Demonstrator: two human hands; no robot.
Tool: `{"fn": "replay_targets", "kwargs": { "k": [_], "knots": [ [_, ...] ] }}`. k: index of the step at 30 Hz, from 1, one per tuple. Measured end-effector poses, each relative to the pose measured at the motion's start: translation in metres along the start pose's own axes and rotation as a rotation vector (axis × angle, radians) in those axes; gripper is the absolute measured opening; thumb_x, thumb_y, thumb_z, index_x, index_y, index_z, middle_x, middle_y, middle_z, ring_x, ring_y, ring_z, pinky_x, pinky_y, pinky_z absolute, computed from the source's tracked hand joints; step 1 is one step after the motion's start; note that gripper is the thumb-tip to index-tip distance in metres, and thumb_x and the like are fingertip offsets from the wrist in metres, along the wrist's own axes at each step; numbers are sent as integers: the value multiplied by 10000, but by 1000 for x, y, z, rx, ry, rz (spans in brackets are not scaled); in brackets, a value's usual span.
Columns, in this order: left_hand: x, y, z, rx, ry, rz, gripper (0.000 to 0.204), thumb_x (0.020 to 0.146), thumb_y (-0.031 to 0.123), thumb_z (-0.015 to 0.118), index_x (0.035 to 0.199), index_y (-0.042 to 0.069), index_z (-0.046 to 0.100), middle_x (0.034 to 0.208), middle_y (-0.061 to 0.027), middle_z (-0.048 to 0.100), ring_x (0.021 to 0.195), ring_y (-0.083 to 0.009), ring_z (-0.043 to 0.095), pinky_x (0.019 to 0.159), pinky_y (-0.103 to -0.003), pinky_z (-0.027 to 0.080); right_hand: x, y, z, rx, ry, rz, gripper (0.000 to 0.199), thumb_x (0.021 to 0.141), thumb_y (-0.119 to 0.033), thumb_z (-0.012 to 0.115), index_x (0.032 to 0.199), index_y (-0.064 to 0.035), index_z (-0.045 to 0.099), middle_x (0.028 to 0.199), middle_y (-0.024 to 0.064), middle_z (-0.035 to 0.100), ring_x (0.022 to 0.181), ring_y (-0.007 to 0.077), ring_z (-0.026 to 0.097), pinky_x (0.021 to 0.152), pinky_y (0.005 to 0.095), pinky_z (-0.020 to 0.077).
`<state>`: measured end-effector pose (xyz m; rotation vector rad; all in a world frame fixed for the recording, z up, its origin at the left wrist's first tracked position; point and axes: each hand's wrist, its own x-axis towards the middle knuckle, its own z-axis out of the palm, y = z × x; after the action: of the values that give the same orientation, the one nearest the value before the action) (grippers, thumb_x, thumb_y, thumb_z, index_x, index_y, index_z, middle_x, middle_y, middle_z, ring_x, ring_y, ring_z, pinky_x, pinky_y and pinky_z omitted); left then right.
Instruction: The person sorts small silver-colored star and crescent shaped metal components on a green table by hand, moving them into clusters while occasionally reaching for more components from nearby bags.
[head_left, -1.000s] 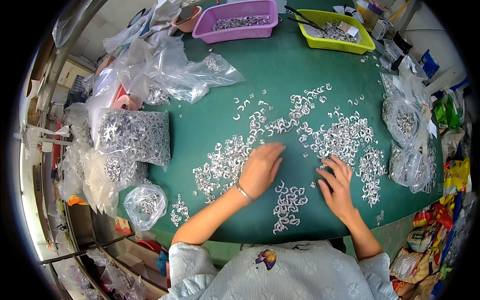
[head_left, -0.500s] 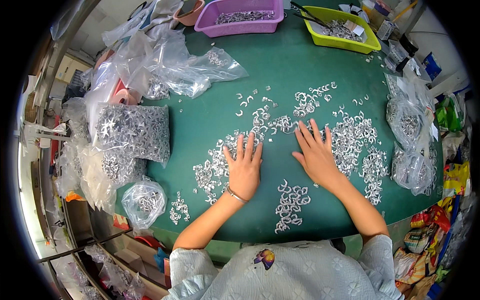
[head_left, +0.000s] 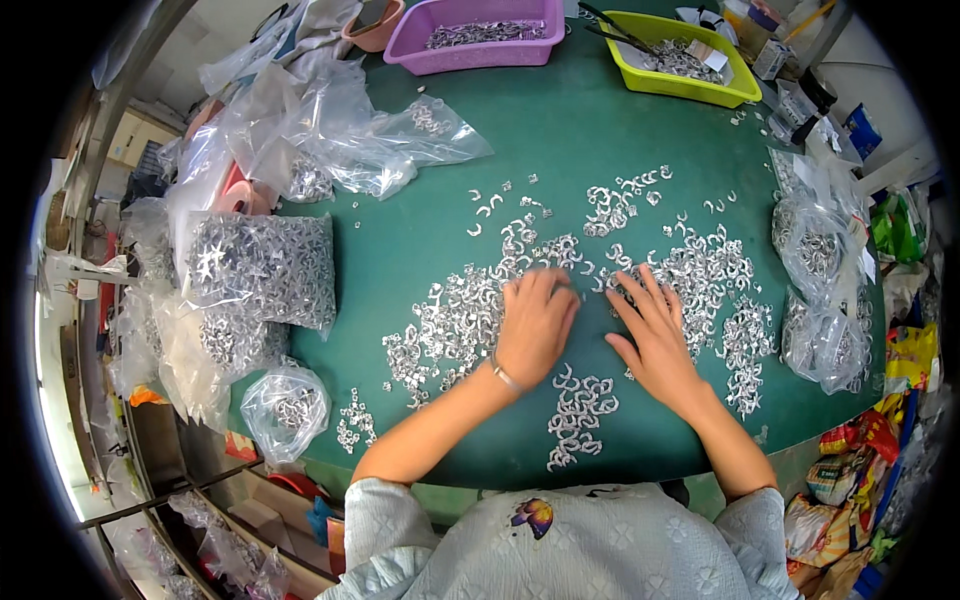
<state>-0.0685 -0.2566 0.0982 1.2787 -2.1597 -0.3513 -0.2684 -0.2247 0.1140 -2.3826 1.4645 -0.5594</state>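
Small silvery metal pieces, many of them crescent-shaped, lie scattered over the green tabletop. My left hand [head_left: 535, 325], with a bracelet at the wrist, is over the table at the right edge of the left pile [head_left: 455, 320]. Its fingers are bent down and smeared by motion, so whatever they touch or hold is hidden. My right hand [head_left: 655, 340] lies open, fingers spread, its fingertips on loose pieces at the left edge of the right pile [head_left: 705, 270]. Between my forearms, nearer to me, is a separate group of crescent pieces [head_left: 580, 415].
A purple basket [head_left: 475, 55] and a yellow-green basket [head_left: 690, 90] holding metal parts stand at the far side. Filled clear bags [head_left: 265, 265] crowd the left edge, with a small open bag [head_left: 285, 410] nearer. More bags [head_left: 820, 260] line the right edge.
My left hand has moved right, toward my right hand, and its spread fingers have bent. My right hand has shifted slightly right and nearer to me, staying open.
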Motion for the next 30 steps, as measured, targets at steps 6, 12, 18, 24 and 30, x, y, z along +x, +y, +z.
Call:
{"fn": "replay_targets", "kwargs": {
  "k": [6,12,18,24,30],
  "knots": [
    [-31,32,-23,-609,-339,-316,115,849,1,651,961,16,633,992,-80,637,846,-218,628,736,-304,498,-18,-16,-4,481,69,13,212,793,-77,710,989,-20,654,965,119,653,930,290,608,847,386,457],
    [-34,54,-18,-882,-380,-372,252,882,3,627,1131,-8,590,1125,-85,616,988,-156,605,822,-263,496,-40,-10,-35,629,81,130,113,797,-69,712,883,-30,651,840,103,660,816,275,631,770,367,483],
    [-44,50,-19,-749,-273,-269,293,853,45,652,1143,26,611,1206,-135,596,1039,-240,601,815,-302,487,-89,54,-104,210,665,491,90,804,-21,677,887,0,651,849,123,660,805,231,638,739,336,486],
    [-55,53,-20,-584,-314,-178,283,845,43,646,1127,28,619,1222,-161,569,1125,-331,546,943,-366,441,-133,98,-119,-438,634,611,118,807,-33,663,922,-16,644,927,106,629,918,298,568,845,390,403],
    [-51,39,-23,-424,-263,-164,357,843,63,658,1190,33,578,1341,-192,474,1237,-388,464,1031,-426,382,-96,61,-107,-288,731,420,103,805,-33,657,906,-22,641,960,111,609,926,294,550,847,391,403]
  ]
}}
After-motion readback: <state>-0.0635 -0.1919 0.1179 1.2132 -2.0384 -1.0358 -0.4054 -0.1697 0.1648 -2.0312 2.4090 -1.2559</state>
